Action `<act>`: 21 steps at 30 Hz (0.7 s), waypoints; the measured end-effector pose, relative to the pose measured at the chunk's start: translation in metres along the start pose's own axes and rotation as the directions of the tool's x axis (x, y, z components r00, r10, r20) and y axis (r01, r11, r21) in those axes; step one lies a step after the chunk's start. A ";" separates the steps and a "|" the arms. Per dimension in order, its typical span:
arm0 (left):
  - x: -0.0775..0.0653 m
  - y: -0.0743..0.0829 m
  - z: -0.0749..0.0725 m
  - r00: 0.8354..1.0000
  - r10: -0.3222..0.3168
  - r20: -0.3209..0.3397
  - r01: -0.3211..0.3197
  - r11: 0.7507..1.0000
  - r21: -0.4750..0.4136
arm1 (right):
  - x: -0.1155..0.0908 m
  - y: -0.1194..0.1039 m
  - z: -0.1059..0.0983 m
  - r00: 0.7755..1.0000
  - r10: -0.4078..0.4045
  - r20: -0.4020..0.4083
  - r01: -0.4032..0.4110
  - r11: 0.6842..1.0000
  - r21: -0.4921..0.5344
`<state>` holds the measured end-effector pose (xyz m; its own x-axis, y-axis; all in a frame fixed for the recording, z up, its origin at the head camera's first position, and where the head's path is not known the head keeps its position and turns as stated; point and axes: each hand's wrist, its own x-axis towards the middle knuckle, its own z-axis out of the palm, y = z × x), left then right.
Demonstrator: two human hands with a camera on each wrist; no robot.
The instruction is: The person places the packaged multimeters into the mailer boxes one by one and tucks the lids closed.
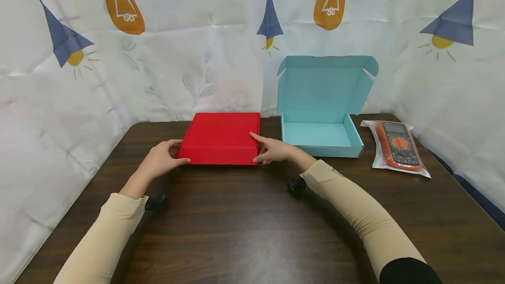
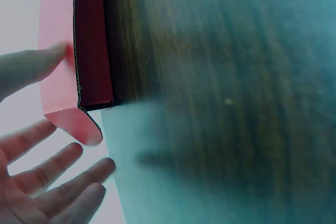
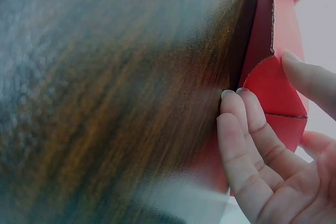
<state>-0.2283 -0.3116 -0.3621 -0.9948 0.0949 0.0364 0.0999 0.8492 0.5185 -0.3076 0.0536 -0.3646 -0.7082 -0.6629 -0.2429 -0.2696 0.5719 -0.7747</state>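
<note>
A red cardboard box (image 1: pixel 225 129) sits toward the back of the table with its lid down. Its front flap (image 2: pixel 58 72) stands out from the front wall, leaving a dark gap, and a rounded ear (image 2: pixel 84 125) sticks out at the flap's end. My left hand (image 1: pixel 161 159) holds the left front corner, thumb on the flap and fingers around the side. At the opposite corner, my right hand (image 1: pixel 275 150) grips the box, its thumb on the flap. The right index finger lies along the lid's edge; its other fingers are beside the right ear (image 3: pixel 269 83).
Right of the red box, a light blue cardboard box (image 1: pixel 319 134) stands with its lid raised. Farther right lies an orange multimeter (image 1: pixel 399 143) in a clear plastic bag. A patterned cloth (image 1: pixel 165 65) hangs behind the brown wooden table (image 1: pixel 236 222).
</note>
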 end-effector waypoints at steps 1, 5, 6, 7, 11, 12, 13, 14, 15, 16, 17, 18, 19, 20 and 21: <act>-0.001 0.000 0.000 1.000 0.003 0.016 -0.003 1.000 0.011 | 0.000 0.000 0.000 1.000 -0.001 0.000 0.001 1.000 0.000; -0.002 -0.002 0.000 0.997 0.009 0.071 -0.012 0.999 0.043 | 0.000 -0.001 -0.002 1.000 -0.011 0.007 0.011 1.000 0.002; -0.002 -0.002 0.000 0.997 0.014 0.077 -0.017 0.999 0.040 | 0.001 0.000 -0.002 1.000 -0.012 0.006 0.012 1.000 0.001; -0.002 -0.002 0.000 0.997 0.021 0.079 -0.024 0.999 0.038 | 0.001 0.000 -0.002 1.000 -0.012 0.005 0.012 1.000 0.000; 0.000 -0.001 0.001 0.997 0.049 0.059 -0.050 0.998 0.027 | 0.000 -0.001 -0.002 1.000 -0.006 0.003 0.006 1.000 0.000; 0.000 0.000 0.002 0.997 0.054 0.051 -0.056 0.998 0.031 | 0.000 0.000 -0.002 1.000 -0.005 0.003 0.005 1.000 0.000; 0.000 0.000 0.002 0.997 0.061 0.044 -0.063 0.997 0.038 | 0.000 -0.001 -0.002 1.000 -0.004 0.005 0.004 1.000 0.001; 0.000 0.000 0.003 0.997 0.066 0.037 -0.068 0.997 0.046 | -0.001 -0.001 -0.002 1.000 -0.003 0.007 0.003 1.000 0.002; 0.000 -0.001 0.003 0.997 0.074 0.032 -0.075 0.996 0.052 | -0.001 -0.001 -0.002 1.000 -0.001 0.008 0.001 1.000 0.002; 0.001 -0.001 0.004 0.996 0.082 0.027 -0.084 0.995 0.060 | -0.001 0.000 -0.001 1.000 0.000 0.008 0.000 1.000 0.002; 0.001 -0.001 0.004 0.996 0.089 0.025 -0.090 0.994 0.061 | -0.001 0.000 -0.001 1.000 0.002 0.008 -0.002 1.000 0.002; 0.001 -0.001 0.005 0.995 0.099 0.025 -0.100 0.993 0.061 | 0.000 0.001 -0.001 1.000 0.002 0.007 -0.002 1.000 0.001; 0.001 -0.001 0.005 0.994 0.109 0.026 -0.110 0.992 0.059 | 0.000 0.001 -0.001 1.000 0.000 0.008 0.000 1.000 0.001; 0.002 -0.001 0.005 0.993 0.118 0.031 -0.119 0.991 0.053 | 0.000 0.001 -0.001 1.000 0.000 0.007 0.000 1.000 0.001; 0.002 -0.001 0.005 0.991 0.128 0.038 -0.130 0.990 0.049 | 0.000 0.001 -0.001 1.000 -0.001 0.007 0.001 1.000 0.001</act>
<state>-0.2303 -0.3098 -0.3667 -0.9724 0.2225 0.0697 0.2289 0.8540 0.4671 -0.3083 0.0551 -0.3648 -0.7032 -0.6668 -0.2467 -0.2693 0.5709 -0.7756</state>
